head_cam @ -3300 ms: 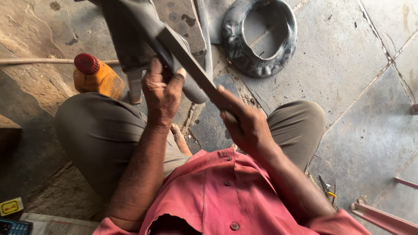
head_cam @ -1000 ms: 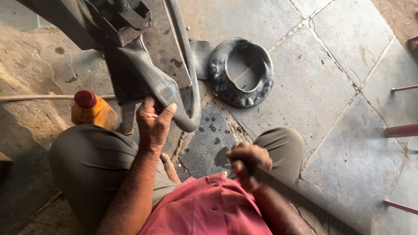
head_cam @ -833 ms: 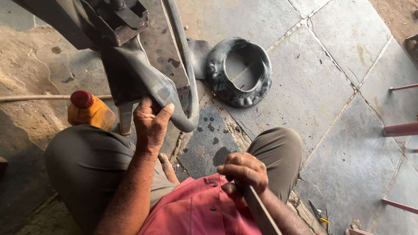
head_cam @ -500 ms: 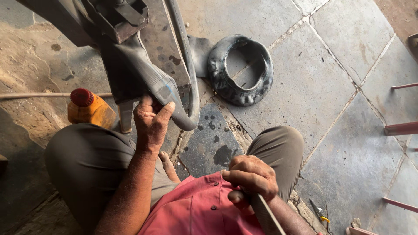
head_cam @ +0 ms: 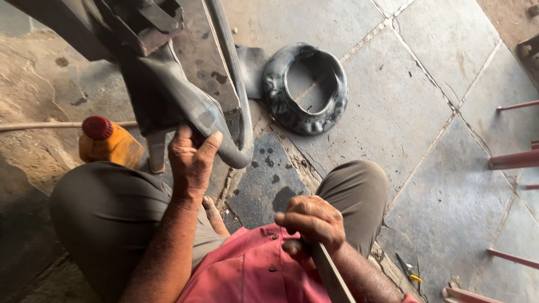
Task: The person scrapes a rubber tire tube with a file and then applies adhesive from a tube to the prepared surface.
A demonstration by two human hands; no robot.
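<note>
Left hand (head_cam: 191, 163): I see it curled around the black rubber tube's (head_cam: 168, 101) bent lower end, above my knees.
Right hand (head_cam: 311, 221): fist closed on a flat metal bar (head_cam: 331, 278) near my chest, well apart from the tube.

We cannot see the far end of the flat metal bar (head_cam: 328, 275): it leaves the bottom edge, and our right hand (head_cam: 311, 221) covers its upper end. Our left hand (head_cam: 191, 163) hides the part of the black rubber inner tube (head_cam: 185, 106) under its palm, and the tube's upper run is lost behind the dark metal clamp (head_cam: 140, 25), itself cut by the top edge. Our knee covers the base of the orange bottle (head_cam: 109, 146). The scissors (head_cam: 409, 270) with yellow handles are too small to tell more. The red metal bars (head_cam: 514, 160) run off the right edge, so we cannot tell what they belong to.
</note>
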